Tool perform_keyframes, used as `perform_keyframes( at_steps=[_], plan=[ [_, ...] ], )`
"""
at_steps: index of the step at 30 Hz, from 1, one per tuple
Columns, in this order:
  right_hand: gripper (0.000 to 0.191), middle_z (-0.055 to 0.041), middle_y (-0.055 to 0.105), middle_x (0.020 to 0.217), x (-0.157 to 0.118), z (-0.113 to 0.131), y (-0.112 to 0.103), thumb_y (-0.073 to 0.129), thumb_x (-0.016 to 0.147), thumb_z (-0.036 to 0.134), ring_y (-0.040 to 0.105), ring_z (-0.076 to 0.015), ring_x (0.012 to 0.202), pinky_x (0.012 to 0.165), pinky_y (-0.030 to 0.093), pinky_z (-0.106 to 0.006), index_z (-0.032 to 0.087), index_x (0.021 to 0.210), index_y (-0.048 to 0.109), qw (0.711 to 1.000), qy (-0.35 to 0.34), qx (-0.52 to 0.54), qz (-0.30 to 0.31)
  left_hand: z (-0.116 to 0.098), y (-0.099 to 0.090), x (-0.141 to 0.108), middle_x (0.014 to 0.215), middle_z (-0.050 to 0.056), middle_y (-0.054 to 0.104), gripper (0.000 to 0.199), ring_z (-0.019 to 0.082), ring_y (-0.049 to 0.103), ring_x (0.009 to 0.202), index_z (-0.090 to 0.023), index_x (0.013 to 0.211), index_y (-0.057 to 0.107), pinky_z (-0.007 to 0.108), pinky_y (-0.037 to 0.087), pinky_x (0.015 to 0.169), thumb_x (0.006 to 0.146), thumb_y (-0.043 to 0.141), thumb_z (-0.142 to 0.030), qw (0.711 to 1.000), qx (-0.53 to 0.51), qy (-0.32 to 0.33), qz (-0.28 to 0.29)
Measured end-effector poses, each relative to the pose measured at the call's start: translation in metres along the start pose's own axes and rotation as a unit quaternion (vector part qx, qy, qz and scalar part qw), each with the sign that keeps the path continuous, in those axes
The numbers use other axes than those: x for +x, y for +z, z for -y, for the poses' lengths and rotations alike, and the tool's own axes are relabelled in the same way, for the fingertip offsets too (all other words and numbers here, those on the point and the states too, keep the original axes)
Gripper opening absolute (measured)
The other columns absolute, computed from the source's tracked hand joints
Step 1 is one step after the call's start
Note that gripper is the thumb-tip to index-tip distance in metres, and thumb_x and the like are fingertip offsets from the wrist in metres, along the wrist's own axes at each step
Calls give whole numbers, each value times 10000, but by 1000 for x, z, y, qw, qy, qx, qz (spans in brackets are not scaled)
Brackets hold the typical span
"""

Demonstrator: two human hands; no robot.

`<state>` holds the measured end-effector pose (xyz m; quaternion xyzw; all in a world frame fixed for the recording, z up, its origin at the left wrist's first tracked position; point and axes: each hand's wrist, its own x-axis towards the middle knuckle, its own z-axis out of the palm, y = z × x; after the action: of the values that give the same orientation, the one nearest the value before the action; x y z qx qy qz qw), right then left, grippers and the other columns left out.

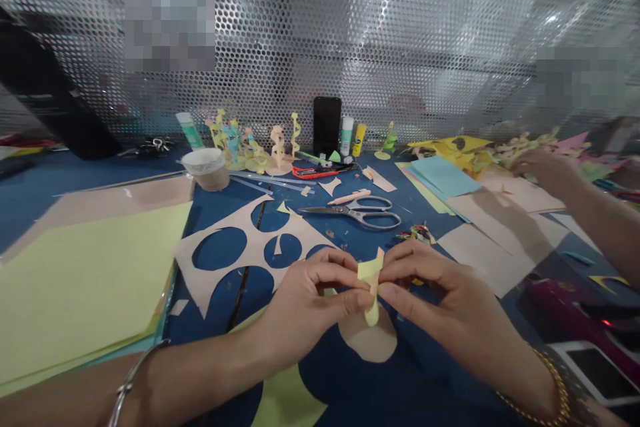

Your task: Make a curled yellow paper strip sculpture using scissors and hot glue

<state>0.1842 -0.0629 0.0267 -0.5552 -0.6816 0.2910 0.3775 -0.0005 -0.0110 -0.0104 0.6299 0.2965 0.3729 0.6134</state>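
Observation:
Between thumb and fingers, my left hand pinches one side of a folded yellow paper strip. My right hand grips the strip's other side, where a peach-coloured edge shows. Under the strip is a round peach paper disc; whether the two are joined, I cannot tell. Left of my left hand lies a peach sheet with round holes cut out. Grey-handled scissors rest beyond my hands, beside a peach rolled paper piece.
Stacked yellow sheets lie at left. Behind stand a white cup, curled paper figures, a phone, glue sticks and a red cutter. Another person's hand is over papers at right, near a purple device.

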Motion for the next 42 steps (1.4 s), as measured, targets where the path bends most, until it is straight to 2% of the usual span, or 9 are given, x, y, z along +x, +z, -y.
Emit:
perform_keyframes(
  at_steps=[8,13,16,18,21,26,33,38,42],
  plan=[
    [101,-28,644,899,0,0,0,634,843,308,621,-185,837,730,503,-302,259,801,713,1000,-7,7,11,2,0,-1,937,46,610,76,216,572,964,-249,747,779,341,459,869,755,755,-321,1000,15,-1,7],
    [101,-19,654,945,0,-4,-7,622,856,359,627,-204,913,703,507,-298,311,881,708,1000,-3,-16,-23,-1,0,-2,916,42,615,61,210,586,945,-233,732,774,302,481,802,748,758,-289,1000,2,-12,-14],
    [99,-14,656,1006,1,-14,-19,615,862,369,612,-221,987,781,495,-330,329,913,689,994,-19,-95,-53,-2,0,-2,898,37,656,50,180,613,851,-215,733,761,270,494,723,726,776,-262,999,-19,-30,-36],
    [135,-25,654,1023,1,-23,-31,608,862,396,613,-238,971,814,480,-375,324,948,684,984,-18,-175,-34,-1,0,-2,855,27,686,72,152,625,745,-207,740,747,255,501,656,721,783,-266,996,-56,-57,-44],
    [240,-53,662,1012,0,-38,-51,561,872,481,629,-262,904,749,486,-403,304,992,670,963,8,-269,24,-1,0,-2,787,23,718,121,137,633,660,-196,763,737,253,511,617,722,784,-300,988,-110,-97,-47],
    [259,-69,698,970,-10,-51,-72,583,837,504,662,-283,842,683,486,-377,292,974,636,926,38,-375,31,-2,-2,-1,752,22,739,143,119,641,639,-174,751,726,231,518,615,721,790,-298,984,-136,-108,-46],
    [265,-45,706,881,-20,-65,-69,630,776,445,686,-283,746,600,491,-359,244,942,580,894,75,-439,61,-4,-2,1,642,-48,689,218,70,604,557,-174,788,591,172,480,562,734,795,-226,975,-191,-103,-51],
    [458,-88,711,946,-18,-69,-66,595,794,404,698,-303,825,672,508,-381,196,1197,529,900,54,-429,49,-6,-2,1,649,-48,680,366,82,614,615,-181,1031,580,175,472,602,740,795,-241,970,-204,-126,-50],
    [276,-83,682,861,-17,-71,-64,549,832,410,679,-284,755,663,500,-387,195,980,640,894,42,-444,54,-8,-2,1,622,-26,658,222,68,569,568,-134,943,707,167,453,571,766,764,-255,976,-168,-133,-28]
  ],
)
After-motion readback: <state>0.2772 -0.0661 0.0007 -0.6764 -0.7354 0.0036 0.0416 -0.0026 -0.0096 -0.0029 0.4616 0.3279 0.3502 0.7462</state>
